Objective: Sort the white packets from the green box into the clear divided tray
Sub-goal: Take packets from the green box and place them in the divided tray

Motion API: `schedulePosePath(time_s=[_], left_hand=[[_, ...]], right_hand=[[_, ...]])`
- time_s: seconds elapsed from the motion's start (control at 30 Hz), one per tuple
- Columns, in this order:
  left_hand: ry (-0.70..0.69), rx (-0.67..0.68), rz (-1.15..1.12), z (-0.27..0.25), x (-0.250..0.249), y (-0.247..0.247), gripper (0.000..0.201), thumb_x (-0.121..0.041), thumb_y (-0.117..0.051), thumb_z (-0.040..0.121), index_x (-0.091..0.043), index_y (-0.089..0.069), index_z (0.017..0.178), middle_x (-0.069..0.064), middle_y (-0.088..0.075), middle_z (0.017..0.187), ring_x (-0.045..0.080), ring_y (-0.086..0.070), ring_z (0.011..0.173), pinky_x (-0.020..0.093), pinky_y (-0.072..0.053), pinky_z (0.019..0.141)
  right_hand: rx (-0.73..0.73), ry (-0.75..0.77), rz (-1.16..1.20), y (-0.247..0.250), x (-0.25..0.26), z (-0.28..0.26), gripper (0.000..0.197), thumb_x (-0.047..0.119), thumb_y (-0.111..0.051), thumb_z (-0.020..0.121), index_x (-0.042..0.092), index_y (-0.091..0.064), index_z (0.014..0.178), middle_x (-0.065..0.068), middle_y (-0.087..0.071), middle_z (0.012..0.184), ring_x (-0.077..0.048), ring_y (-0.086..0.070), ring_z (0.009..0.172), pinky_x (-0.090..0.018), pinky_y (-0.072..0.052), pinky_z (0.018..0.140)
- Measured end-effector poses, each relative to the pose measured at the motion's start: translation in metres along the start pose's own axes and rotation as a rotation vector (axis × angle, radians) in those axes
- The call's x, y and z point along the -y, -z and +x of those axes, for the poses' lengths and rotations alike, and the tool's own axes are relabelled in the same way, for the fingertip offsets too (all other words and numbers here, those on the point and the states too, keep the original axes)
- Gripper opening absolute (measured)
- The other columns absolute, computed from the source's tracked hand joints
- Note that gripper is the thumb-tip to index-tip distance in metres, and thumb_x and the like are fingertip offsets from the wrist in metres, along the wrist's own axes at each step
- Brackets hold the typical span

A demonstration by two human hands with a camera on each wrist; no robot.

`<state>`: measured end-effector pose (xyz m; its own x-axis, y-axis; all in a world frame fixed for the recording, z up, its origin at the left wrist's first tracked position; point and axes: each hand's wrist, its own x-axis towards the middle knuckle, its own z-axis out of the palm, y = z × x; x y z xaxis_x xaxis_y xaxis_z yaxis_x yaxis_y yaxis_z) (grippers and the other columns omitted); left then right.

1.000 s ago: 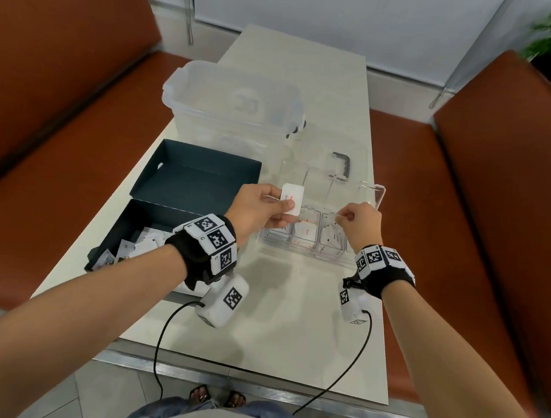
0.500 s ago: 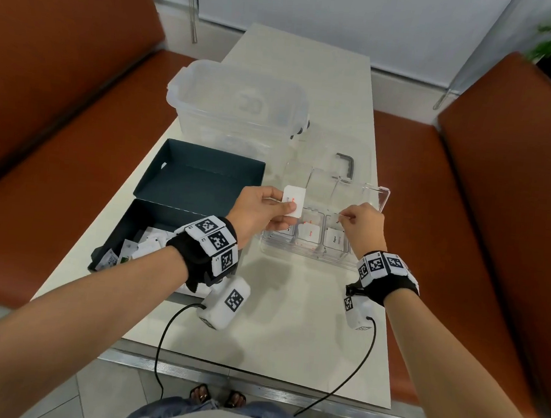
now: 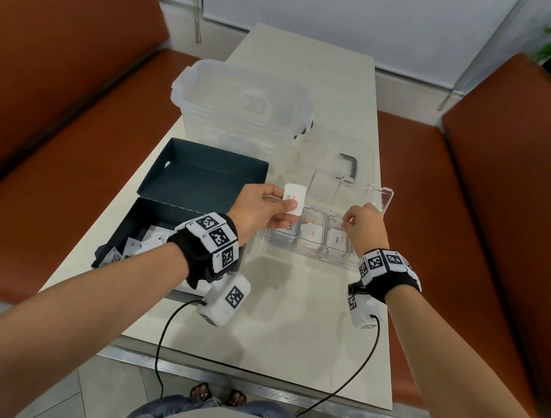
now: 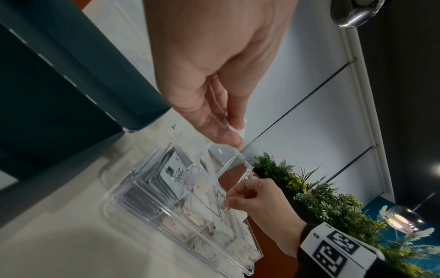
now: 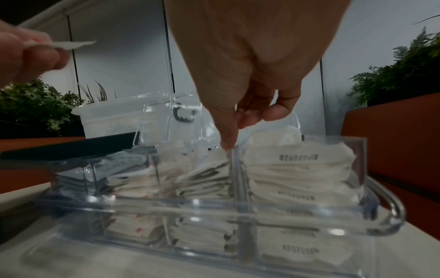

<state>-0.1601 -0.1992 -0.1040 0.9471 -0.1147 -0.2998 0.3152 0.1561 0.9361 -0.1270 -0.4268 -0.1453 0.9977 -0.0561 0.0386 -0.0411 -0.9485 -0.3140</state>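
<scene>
Head view: the left hand [image 3: 261, 207] has its grip pinched on one white packet [image 3: 294, 199], thumb on top, held above the left end of the clear divided tray [image 3: 381, 198]. The right hand [image 3: 364, 228] has curled fingers at a divider at the tray's 3 o'clock side; whether it pinches anything, I cannot tell. The near compartments already hold packets, while more lie loose in the green box [image 3: 203, 182] at 9 o'clock on the worktop [image 3: 290, 327], so sorting looks partway done

Left wrist view: packet stacks fill several tray cells

Right wrist view: the right fingertips [image 5: 227, 144] touch a divider's top edge

Against the earlier frames, both hands sit almost unchanged, the packet still aloft
</scene>
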Motion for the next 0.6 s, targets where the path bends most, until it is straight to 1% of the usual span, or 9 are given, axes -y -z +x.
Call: schedulePosePath(time_s=[0.07, 0.13, 0.2, 0.27, 0.3, 0.37, 0.47, 0.53, 0.6], left_hand=[[0.0, 0.004, 0.002, 0.001, 0.0, -0.001, 0.032, -0.003, -0.069, 0.086, 0.01, -0.058, 0.113, 0.024, -0.07, 0.095, 0.016, -0.072, 0.065, 0.023, -0.058, 0.057], [0.006, 0.019, 0.01, 0.002, 0.0, -0.004, 0.029, -0.004, -0.067, 0.089, 0.01, -0.058, 0.113, 0.022, -0.069, 0.094, 0.017, -0.072, 0.066, 0.024, -0.06, 0.061], [0.018, 0.045, 0.029, 0.004, 0.0, -0.007, 0.026, -0.005, -0.064, 0.091, 0.009, -0.06, 0.112, 0.021, -0.07, 0.095, 0.017, -0.073, 0.068, 0.024, -0.06, 0.064], [0.019, 0.063, 0.056, 0.005, 0.0, -0.011, 0.025, -0.008, -0.064, 0.092, 0.008, -0.061, 0.111, 0.022, -0.07, 0.097, 0.019, -0.073, 0.072, 0.023, -0.06, 0.065], [0.013, 0.071, 0.072, 0.005, 0.0, -0.013, 0.026, -0.01, -0.066, 0.091, 0.007, -0.062, 0.111, 0.021, -0.07, 0.097, 0.021, -0.073, 0.075, 0.023, -0.059, 0.065], [-0.005, 0.088, 0.104, 0.006, 0.0, -0.016, 0.026, -0.015, -0.069, 0.089, 0.004, -0.064, 0.107, 0.016, -0.07, 0.09, 0.021, -0.072, 0.076, 0.023, -0.058, 0.065], [-0.029, 0.091, 0.177, 0.007, 0.001, -0.017, 0.025, -0.023, -0.07, 0.088, -0.001, -0.068, 0.1, 0.01, -0.075, 0.081, 0.015, -0.07, 0.07, 0.022, -0.055, 0.064], [-0.033, 0.057, 0.219, 0.008, 0.001, -0.015, 0.019, -0.022, -0.068, 0.09, -0.004, -0.069, 0.097, 0.004, -0.074, 0.072, 0.012, -0.068, 0.063, 0.021, -0.053, 0.061], [-0.017, 0.024, 0.233, 0.008, 0.002, -0.012, 0.019, -0.022, -0.065, 0.091, -0.005, -0.07, 0.098, 0.002, -0.073, 0.072, 0.012, -0.066, 0.061, 0.019, -0.051, 0.056]], right_hand=[[-0.038, 0.021, 0.031, 0.006, 0.003, 0.0, 0.013, 0.008, -0.058, 0.091, 0.002, -0.068, 0.096, -0.016, -0.057, 0.104, -0.028, -0.06, 0.084, -0.033, -0.048, 0.076], [-0.103, 0.049, 0.125, 0.015, 0.013, -0.001, 0.012, 0.011, -0.058, 0.091, 0.006, -0.068, 0.094, -0.013, -0.062, 0.097, -0.02, -0.058, 0.078, -0.022, -0.041, 0.07], [-0.149, 0.077, 0.284, 0.027, 0.029, -0.007, 0.012, 0.02, -0.06, 0.091, 0.013, -0.07, 0.096, -0.004, -0.065, 0.086, -0.013, -0.057, 0.074, -0.016, -0.037, 0.064], [-0.098, 0.078, 0.5, 0.037, 0.045, -0.014, 0.017, 0.032, -0.061, 0.09, 0.023, -0.069, 0.103, 0.006, -0.066, 0.082, -0.008, -0.062, 0.071, -0.011, -0.041, 0.062], [-0.041, 0.075, 0.589, 0.041, 0.052, -0.017, 0.019, 0.035, -0.062, 0.09, 0.026, -0.068, 0.106, 0.008, -0.067, 0.081, -0.006, -0.063, 0.07, -0.011, -0.043, 0.061], [0.04, 0.104, 0.677, 0.045, 0.062, -0.02, 0.013, 0.026, -0.065, 0.088, 0.025, -0.069, 0.1, 0.009, -0.067, 0.073, -0.002, -0.062, 0.062, -0.011, -0.045, 0.06], [0.014, 0.092, 0.693, 0.05, 0.063, -0.012, 0.009, 0.012, -0.068, 0.084, 0.02, -0.071, 0.085, 0.007, -0.066, 0.065, -0.002, -0.059, 0.056, -0.015, -0.047, 0.061], [-0.019, 0.04, 0.698, 0.049, 0.058, -0.004, 0.007, 0.01, -0.068, 0.084, 0.017, -0.07, 0.084, 0.003, -0.067, 0.066, -0.007, -0.062, 0.058, -0.021, -0.05, 0.064], [-0.048, -0.018, 0.679, 0.045, 0.052, 0.002, 0.008, 0.008, -0.066, 0.086, 0.016, -0.067, 0.082, 0.001, -0.066, 0.067, -0.011, -0.065, 0.061, -0.024, -0.052, 0.068]])
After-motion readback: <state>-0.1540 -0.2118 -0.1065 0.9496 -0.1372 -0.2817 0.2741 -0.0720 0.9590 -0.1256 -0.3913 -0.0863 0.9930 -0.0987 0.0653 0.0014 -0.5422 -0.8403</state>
